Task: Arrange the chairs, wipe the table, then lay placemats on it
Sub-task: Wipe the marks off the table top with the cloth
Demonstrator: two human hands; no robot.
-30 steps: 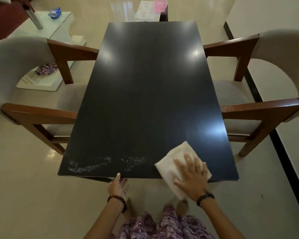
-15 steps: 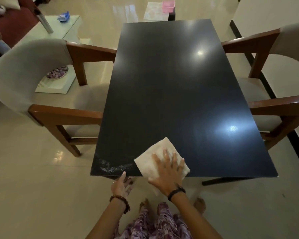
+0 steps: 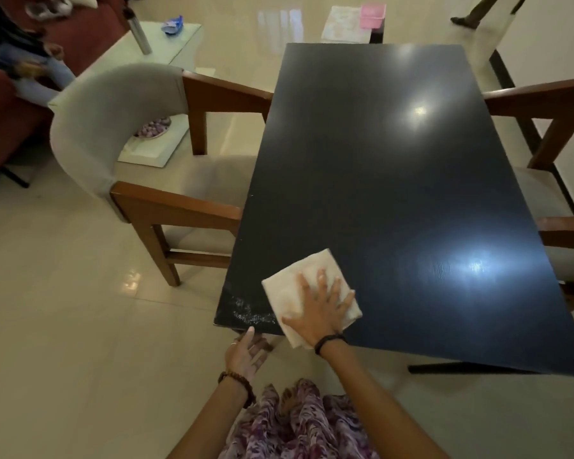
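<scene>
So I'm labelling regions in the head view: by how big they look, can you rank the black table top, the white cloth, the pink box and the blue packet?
1. Black table top, by far.
2. White cloth.
3. Pink box.
4. Blue packet.
The last two sit far from the camera, so their true sizes are unsure.

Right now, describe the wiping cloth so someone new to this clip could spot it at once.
Start at the long black table between two armchairs and go to its near left corner. There the right hand presses flat on a folded cream cloth, beside a patch of white residue. It is the only pale object lying on the dark top.
</scene>
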